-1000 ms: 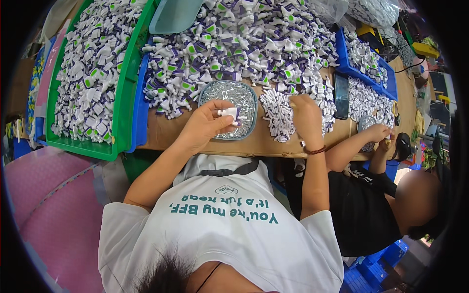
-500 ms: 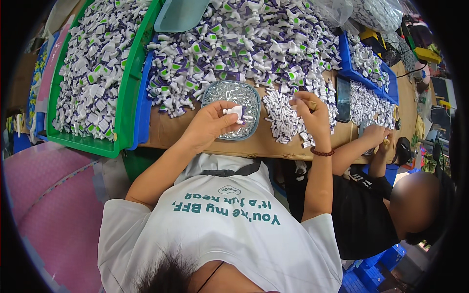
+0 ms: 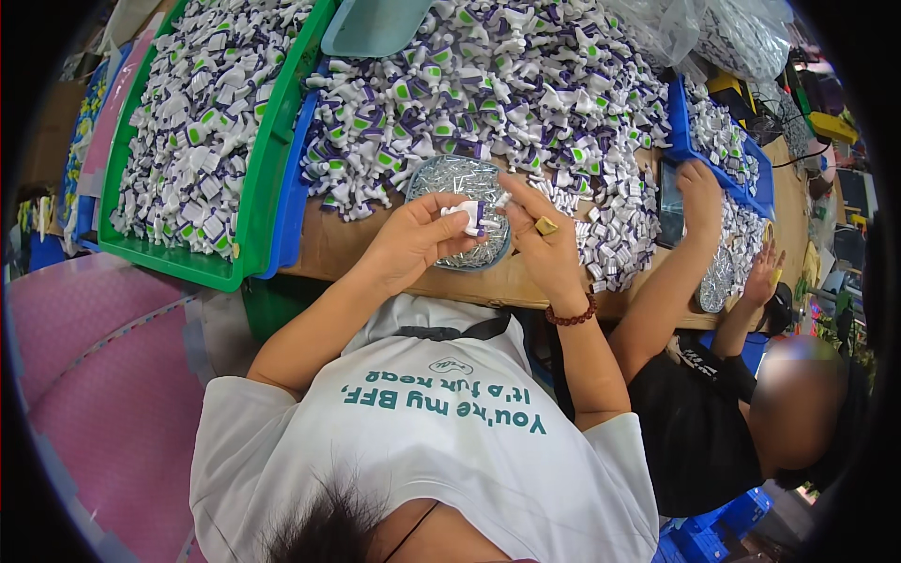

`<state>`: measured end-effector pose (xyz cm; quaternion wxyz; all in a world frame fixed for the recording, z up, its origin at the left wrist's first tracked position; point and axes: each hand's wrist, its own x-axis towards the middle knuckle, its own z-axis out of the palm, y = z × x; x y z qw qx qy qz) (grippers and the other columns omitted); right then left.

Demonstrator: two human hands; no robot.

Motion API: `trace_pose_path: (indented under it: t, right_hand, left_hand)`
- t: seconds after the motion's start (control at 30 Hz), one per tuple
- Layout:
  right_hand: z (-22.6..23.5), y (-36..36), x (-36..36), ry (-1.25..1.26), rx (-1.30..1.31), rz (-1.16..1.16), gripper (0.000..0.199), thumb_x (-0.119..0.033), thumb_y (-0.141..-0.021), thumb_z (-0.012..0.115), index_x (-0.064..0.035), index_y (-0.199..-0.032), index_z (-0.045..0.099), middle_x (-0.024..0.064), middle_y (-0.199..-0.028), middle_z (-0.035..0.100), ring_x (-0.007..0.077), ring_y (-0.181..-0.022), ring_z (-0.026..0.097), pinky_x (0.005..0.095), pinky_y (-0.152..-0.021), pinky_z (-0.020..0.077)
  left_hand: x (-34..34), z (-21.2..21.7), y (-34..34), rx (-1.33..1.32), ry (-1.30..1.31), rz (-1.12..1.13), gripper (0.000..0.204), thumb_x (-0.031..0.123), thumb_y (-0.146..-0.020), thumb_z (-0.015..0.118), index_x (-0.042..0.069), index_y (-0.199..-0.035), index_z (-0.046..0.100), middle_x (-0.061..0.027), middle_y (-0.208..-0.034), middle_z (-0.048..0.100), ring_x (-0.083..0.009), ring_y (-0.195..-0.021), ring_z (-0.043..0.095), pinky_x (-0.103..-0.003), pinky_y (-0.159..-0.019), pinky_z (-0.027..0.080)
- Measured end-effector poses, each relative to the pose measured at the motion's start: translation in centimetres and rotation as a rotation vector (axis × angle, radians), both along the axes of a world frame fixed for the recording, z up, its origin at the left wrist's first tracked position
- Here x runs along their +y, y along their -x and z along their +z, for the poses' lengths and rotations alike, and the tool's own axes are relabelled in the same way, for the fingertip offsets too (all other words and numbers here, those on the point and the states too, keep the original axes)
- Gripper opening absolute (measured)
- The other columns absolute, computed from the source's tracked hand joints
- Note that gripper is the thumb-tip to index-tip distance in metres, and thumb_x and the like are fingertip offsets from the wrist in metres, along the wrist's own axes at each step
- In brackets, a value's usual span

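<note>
My left hand [image 3: 422,239] is closed on a small white and purple plastic figure part [image 3: 466,218], held upright between thumb and fingers. Close by on its right, my right hand [image 3: 542,239], with a ring and a beaded bracelet, pinches a small white plastic piece [image 3: 504,200] beside the figure part. Whether the two pieces touch is hard to tell. Beneath both hands stands a grey tray [image 3: 477,269] full of thin silvery metal pins. A pile of small white plastic pieces [image 3: 615,239] lies right of my right hand.
Behind the tray spreads a large heap of white, purple and green figure parts [image 3: 507,94]. A green crate [image 3: 246,202] of similar parts stands at left. At right, a co-worker's hand [image 3: 700,197] reaches over a dark phone [image 3: 670,202] near a blue bin [image 3: 680,131].
My right hand has come left from over the small white pieces to the figure part, bringing a white piece. The left hand keeps its hold. The co-worker's hand has reached farther out.
</note>
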<state>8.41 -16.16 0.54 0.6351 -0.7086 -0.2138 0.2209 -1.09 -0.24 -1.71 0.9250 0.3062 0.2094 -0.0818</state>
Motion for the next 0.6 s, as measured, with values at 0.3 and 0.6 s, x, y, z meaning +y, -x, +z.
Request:
trace_pose_path:
  t: [0.3,0.6]
  right_hand:
    - [0.1,0.29,-0.34,-0.057,0.22,-0.029,0.019,-0.002,-0.081,0.064,0.0022,-0.099,0.06,0.0051,-0.088,0.065,0.0076,-0.078,0.059,0.0195,-0.069,0.0462]
    - [0.19,0.52,-0.63,0.056,0.009,0.041,0.013,-0.001,-0.08,0.065,0.0008,-0.092,0.065,0.0046,-0.082,0.065,0.0077,-0.073,0.058,0.0209,-0.067,0.0465]
  left_hand:
    - [0.13,0.04,-0.08,-0.002,-0.012,0.0,0.022,0.007,-0.089,0.054,0.0,-0.11,0.049,-0.0112,-0.104,0.058,-0.0207,-0.091,0.062,-0.026,-0.077,0.054]
    - [-0.62,0.37,0.11,0.037,-0.239,0.063,0.019,0.006,-0.088,0.055,0.0,-0.106,0.055,-0.0085,-0.098,0.061,-0.0156,-0.086,0.062,-0.024,-0.073,0.053]
